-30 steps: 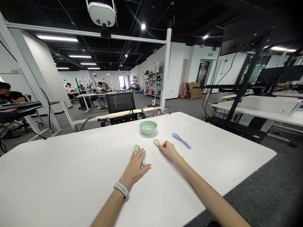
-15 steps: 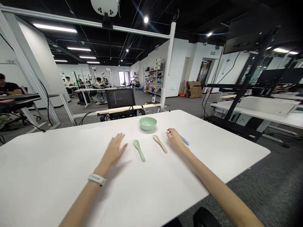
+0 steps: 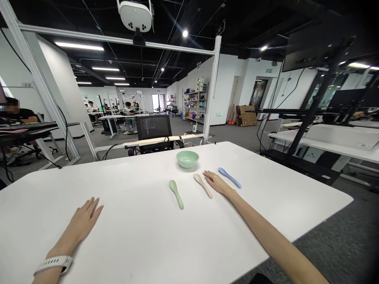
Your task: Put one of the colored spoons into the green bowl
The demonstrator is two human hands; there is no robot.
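Three spoons lie side by side on the white table (image 3: 133, 240), below a pale green bowl (image 3: 187, 159). They are a green spoon (image 3: 177, 194), a beige spoon (image 3: 203, 185) and a blue spoon (image 3: 229, 178). My right hand (image 3: 216, 183) rests flat between the beige and blue spoons, its fingertips beside the beige spoon's bowl, holding nothing. My left hand (image 3: 84, 218) lies flat and empty on the table, well left of the green spoon, with a white band on its wrist.
A black mesh office chair (image 3: 154, 128) stands beyond the table's far edge, inside a metal frame. A seated person (image 3: 19, 115) works at a desk on the left. A black monitor stand (image 3: 314, 98) rises on the right.
My left hand has moved left, further from the green spoon. My right hand has drawn back from over the blue spoon to beside the beige spoon. The spoons and bowl stay in place.
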